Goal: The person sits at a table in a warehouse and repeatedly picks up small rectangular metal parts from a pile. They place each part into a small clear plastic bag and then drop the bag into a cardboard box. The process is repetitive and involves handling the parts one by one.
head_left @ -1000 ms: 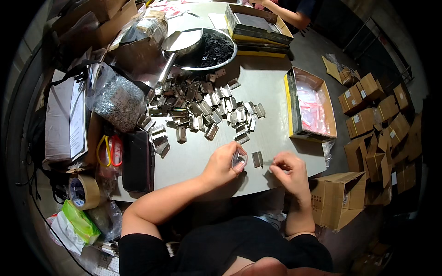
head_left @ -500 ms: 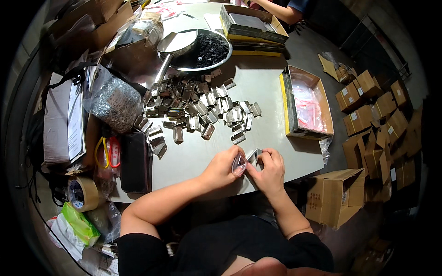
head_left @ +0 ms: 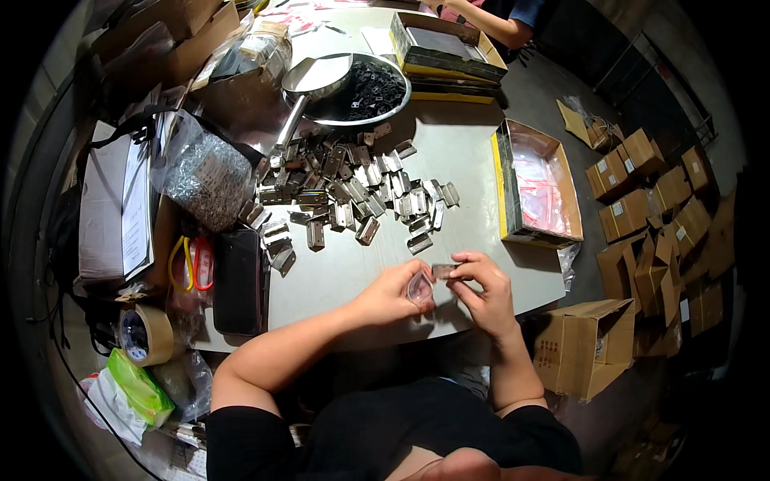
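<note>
My left hand [head_left: 391, 295] holds a small clear plastic bag [head_left: 419, 287] near the table's front edge. My right hand [head_left: 481, 290] pinches a small metal bracket [head_left: 443, 270] at the bag's mouth, and both hands meet there. Beyond them lies a heap of several metal brackets [head_left: 353, 188] spread over the grey table [head_left: 457, 152]. A round metal bowl [head_left: 365, 86] of dark small parts stands farther back, with a metal scoop [head_left: 309, 84] leaning on it.
An open yellow-edged box [head_left: 537, 184] of pink-printed bags sits at right. A bag of screws [head_left: 204, 172], a black case [head_left: 238, 280], tape roll [head_left: 147, 334] and papers crowd the left. Cardboard boxes [head_left: 642, 208] cover the floor at right. Another person's arm [head_left: 489, 20] shows at the far end.
My right hand moved left from the table's edge with a bracket and joined my left hand at the small bag. The camera view shifted slightly.
</note>
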The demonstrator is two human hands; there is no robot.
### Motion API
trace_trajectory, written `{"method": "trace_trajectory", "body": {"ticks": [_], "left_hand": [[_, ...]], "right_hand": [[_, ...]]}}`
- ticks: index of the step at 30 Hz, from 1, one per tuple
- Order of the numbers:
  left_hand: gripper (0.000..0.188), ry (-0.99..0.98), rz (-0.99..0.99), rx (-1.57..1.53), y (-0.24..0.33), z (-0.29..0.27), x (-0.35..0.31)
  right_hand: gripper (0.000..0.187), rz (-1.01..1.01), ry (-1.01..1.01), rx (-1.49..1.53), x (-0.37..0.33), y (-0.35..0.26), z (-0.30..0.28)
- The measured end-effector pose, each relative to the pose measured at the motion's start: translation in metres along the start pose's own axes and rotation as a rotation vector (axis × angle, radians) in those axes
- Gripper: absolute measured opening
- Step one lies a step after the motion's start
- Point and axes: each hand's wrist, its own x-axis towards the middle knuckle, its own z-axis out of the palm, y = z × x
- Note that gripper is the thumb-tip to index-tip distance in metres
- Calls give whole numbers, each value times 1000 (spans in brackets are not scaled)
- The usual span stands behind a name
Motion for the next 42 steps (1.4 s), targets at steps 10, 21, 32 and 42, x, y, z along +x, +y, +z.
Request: {"method": "trace_trajectory", "body": {"ticks": [10,21,32,42], "left_hand": [[26,-376,-353,-552,4,-5,0],[29,-354,-340,-651,6,0,-1],[39,-148,-351,-676,4,1,-2],[37,-56,-314,-783,2,-2,4]], "right_hand": [[26,-502,-400,-391,17,-37,-18],[17,-215,-164,-313,78,30,14],[13,-321,-245,-296,118,40,8],[16,-411,-306,-393,109,32,8]]}}
